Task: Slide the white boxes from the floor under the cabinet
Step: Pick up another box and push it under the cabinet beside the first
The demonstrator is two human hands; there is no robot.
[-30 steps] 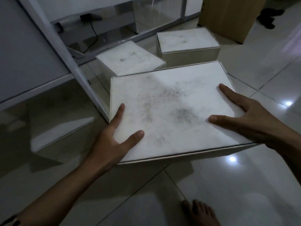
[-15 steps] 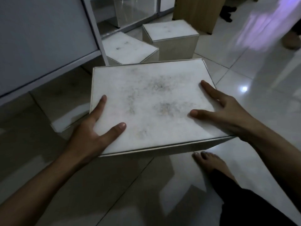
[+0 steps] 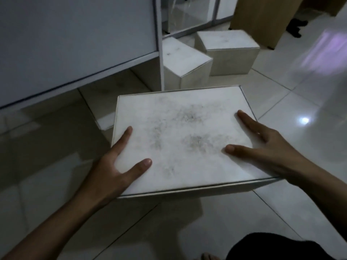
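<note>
On top of the large white box point(image 3: 180, 139), both hands lie with fingers spread and mostly straight. The left hand point(image 3: 114, 167) wraps the box's near-left corner: its thumb rests flat on the lid, its forefinger runs along the left edge, and the palm sits against the side. The right hand point(image 3: 270, 147) rests on the right part of the lid near the right edge, thumb pointing inward across the top and fingers stretched toward the far right corner; its heel overhangs the near-right corner. Neither hand curls round anything; whether the fingers hidden below the edges hook under the box cannot be told.

That box has a dusty, smudged lid with grey marks in the middle. It stands on the pale tiled floor point(image 3: 244, 222), in front of the grey cabinet point(image 3: 75, 44), its far-left corner close to the cabinet's white upright leg point(image 3: 161, 68) and near the dark gap beneath the cabinet's lower edge. It is outside that gap, not under it.

Farther off, just beyond the leg, a second white box point(image 3: 183, 59) sits turned at an angle, partly behind the leg. Just beside it on the right stands a third white box point(image 3: 228, 48), squarer to the view; whether the two touch is unclear. Behind them rises a wooden panel point(image 3: 262, 19).

At the bottom edge of the view, dark clothing point(image 3: 281, 246) and some bare toes point(image 3: 208, 257) show on the floor tiles.
</note>
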